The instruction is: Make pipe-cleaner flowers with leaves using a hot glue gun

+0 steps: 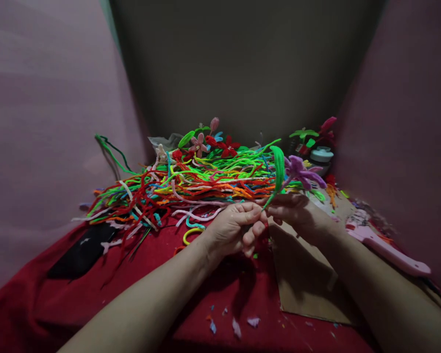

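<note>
My left hand (242, 223) is closed, thumb and forefinger pinching the lower end of a curved green pipe-cleaner leaf (279, 164). Beside the leaf, a purple pipe-cleaner flower (303, 172) leans to the right, its thin stem running down behind the fingers. My right hand (297, 213) meets the left at the leaf's base, its fingertips pressed together round the stems. Shadow and overlapping fingers hide just where the leaf and stem join. Yellow-handled scissors (191, 235) lie under my left wrist, partly covered.
A heap of coloured pipe cleaners (213, 179) spreads behind my hands, with finished flowers (228, 146) on top. At right are a pink glue gun (393, 250), a piece of cardboard (308, 284) and a jar with a pale lid (321, 154). A black flat item (81, 250) lies left.
</note>
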Motion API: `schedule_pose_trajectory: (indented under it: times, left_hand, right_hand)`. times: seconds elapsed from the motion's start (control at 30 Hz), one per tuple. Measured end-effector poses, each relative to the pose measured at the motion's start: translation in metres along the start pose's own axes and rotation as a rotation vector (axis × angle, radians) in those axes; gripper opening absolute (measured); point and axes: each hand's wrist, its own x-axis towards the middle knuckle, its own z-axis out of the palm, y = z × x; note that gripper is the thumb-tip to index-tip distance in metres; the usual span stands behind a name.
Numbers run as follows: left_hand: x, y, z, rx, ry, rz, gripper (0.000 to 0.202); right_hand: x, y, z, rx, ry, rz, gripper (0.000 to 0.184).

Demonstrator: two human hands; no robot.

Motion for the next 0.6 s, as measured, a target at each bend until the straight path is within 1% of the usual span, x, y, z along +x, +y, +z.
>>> schedule_pose_trajectory:
  times: [0.07,0.13,0.23,0.43,0.5,0.6]
  left_hand:
    - [-0.001,-0.001,0.003,-0.015,-0.034,-0.005,0.018]
    - [-0.002,-0.001,0.006,-0.028,-0.023,0.007,0.018]
    - [-0.004,0.000,0.010,-0.029,0.058,0.029,0.016]
    - [-0.005,0.010,0.013,-0.047,0.164,0.067,0.011]
    - [-0.006,0.011,0.012,-0.046,0.195,0.068,0.010]
    - [-0.008,0.011,0.011,-0.039,0.248,0.063,0.008]
  right_hand:
    - [0.000,0.000,-0.003,-0.020,0.005,-0.012,0.020]
    - [-0.001,0.000,-0.003,-0.037,0.008,-0.029,0.016]
    - [-0.002,0.001,-0.002,-0.016,0.007,-0.039,0.013]
    - [-0.002,0.009,0.000,0.185,-0.030,-0.027,0.018]
    - [-0.002,0.009,-0.001,0.191,-0.051,-0.014,0.018]
    - [-0.004,0.007,-0.001,0.162,-0.125,0.024,0.019]
